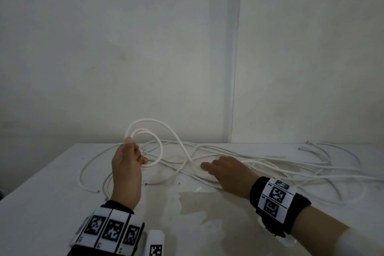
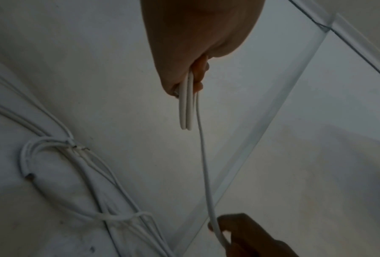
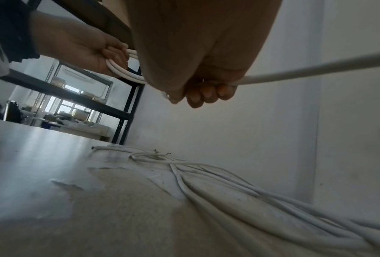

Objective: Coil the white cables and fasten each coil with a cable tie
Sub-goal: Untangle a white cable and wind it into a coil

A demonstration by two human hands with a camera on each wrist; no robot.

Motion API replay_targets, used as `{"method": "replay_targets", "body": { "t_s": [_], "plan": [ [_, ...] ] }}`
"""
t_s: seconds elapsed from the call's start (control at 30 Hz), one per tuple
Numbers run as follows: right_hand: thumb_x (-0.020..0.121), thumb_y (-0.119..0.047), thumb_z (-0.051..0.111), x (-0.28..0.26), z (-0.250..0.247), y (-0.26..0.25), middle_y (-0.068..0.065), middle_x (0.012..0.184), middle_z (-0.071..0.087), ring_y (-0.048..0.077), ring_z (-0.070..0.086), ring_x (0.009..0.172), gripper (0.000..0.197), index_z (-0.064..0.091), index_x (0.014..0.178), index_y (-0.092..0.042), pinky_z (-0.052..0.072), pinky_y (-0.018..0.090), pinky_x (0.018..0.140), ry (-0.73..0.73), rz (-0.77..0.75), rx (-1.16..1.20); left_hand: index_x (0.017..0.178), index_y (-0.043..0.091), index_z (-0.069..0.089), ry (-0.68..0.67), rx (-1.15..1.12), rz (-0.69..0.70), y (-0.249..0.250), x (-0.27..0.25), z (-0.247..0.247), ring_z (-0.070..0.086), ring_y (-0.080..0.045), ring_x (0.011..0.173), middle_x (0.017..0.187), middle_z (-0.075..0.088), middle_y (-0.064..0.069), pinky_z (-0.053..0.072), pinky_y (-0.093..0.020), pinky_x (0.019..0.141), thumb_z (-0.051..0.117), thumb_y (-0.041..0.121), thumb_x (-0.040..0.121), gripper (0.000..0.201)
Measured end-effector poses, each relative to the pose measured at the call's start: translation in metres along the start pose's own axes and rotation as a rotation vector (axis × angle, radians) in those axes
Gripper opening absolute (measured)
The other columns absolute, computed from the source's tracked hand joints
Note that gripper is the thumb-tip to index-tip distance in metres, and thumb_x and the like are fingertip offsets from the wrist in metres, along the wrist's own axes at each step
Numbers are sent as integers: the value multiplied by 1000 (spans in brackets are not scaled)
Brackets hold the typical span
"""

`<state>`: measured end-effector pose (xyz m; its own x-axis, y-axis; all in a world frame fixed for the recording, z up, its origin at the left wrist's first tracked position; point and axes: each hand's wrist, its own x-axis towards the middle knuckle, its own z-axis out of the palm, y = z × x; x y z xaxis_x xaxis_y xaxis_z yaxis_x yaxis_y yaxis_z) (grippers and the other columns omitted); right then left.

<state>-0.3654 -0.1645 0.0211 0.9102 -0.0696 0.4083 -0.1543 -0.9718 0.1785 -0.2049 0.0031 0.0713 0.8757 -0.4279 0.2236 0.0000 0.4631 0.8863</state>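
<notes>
1. A person's left hand (image 1: 126,164) grips a small coil (image 1: 145,147) of white cable, lifted just above the table (image 1: 41,203), fingers curled round two or three turns. The left wrist view shows the turns side by side in the fist.

2. The right hand (image 1: 226,174), low over the table to the right, is closed round the free run (image 3: 316,71) of the same cable. The right wrist view shows the fingers (image 3: 209,95) wrapped round it, and the run passing on to the right.

3. The rest of the cables (image 1: 280,168) lie loose and tangled across the table's far right half, several bare ends (image 1: 307,142) near the back edge.

4. To wind well, the right hand should likely let the run slide through a light grip and bring each new turn up to the left hand at the same size as those already held. A slight twist per turn should keep the loop flat. The left hand's grip probably needs to open only enough to take the new turn, or the coil may spring apart.

5. The run crosses other cables on the table, so pulling slowly should avoid dragging the heap.

6. No cable tie shows in any view. How much of this cable remains in the tangle cannot be told. The right hand's thumb is hidden in the head view.
</notes>
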Motion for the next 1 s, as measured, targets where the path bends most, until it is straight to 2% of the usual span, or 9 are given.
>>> {"method": "replay_targets", "body": {
  "t_s": [0.1,0.17,0.23,0.37,0.53,0.67,0.77,0.9,1.0],
  "plan": [
    [40,-9,82,-5,3,1,-7,54,56,13,51,42,45,68,79,-25,36,15,42,-91,-51,-104,67,14,42,8,22,11,-6,0,1,35,-4,41,53,34,4,34,-27,60,37,25,100,35],
    [55,-10,69,-5,-2,-8,-8,57,56,10,51,43,26,69,75,-26,35,15,42,-52,-188,-149,67,14,43,-7,32,8,-11,-3,8,36,-3,41,55,35,3,35,-25,60,37,24,100,35],
    [67,-11,40,-4,-5,-21,-7,64,58,10,51,46,32,67,74,-25,37,16,44,23,-252,-134,68,14,43,-38,92,28,-19,-9,18,38,-3,43,57,36,1,35,-24,60,36,24,100,34],
    [94,-3,23,-2,-14,-36,-3,72,57,14,45,53,29,46,85,-17,33,24,50,239,-303,-90,71,14,42,-132,367,94,-32,-19,32,42,-8,55,63,40,-1,38,-22,58,32,27,100,33],
    [92,-16,45,1,-20,-35,2,71,56,16,43,58,15,52,80,-13,27,26,56,416,-330,-52,74,15,44,-318,585,102,-45,-33,38,41,-16,63,67,43,-5,35,-27,60,31,29,99,31],
    [81,-10,61,5,-30,-31,5,70,56,17,42,58,13,48,81,-11,28,25,56,454,-270,66,79,4,50,-452,543,-73,-54,-42,38,48,-19,72,74,49,-13,41,-29,69,28,29,100,39],
    [81,-17,55,8,-41,-26,7,68,57,19,47,57,12,55,76,-7,28,25,56,361,-110,260,65,11,51,-469,534,-207,-50,-48,44,42,-13,56,55,45,-1,37,-21,55,23,33,100,50],
    [84,-21,59,13,-50,-14,2,77,53,15,47,66,19,58,81,-2,35,22,62,214,157,606,67,9,53,-542,407,-303,-43,-58,50,34,-8,41,43,34,8,35,-22,50,19,40,99,56],
    [84,-23,56,14,-51,-10,7,79,56,18,49,70,24,61,81,0,42,34,68,178,204,654,68,7,53,-544,306,-389,-38,-56,50,32,-7,37,43,32,6,34,-25,51,26,38,99,52]
  ]
}}
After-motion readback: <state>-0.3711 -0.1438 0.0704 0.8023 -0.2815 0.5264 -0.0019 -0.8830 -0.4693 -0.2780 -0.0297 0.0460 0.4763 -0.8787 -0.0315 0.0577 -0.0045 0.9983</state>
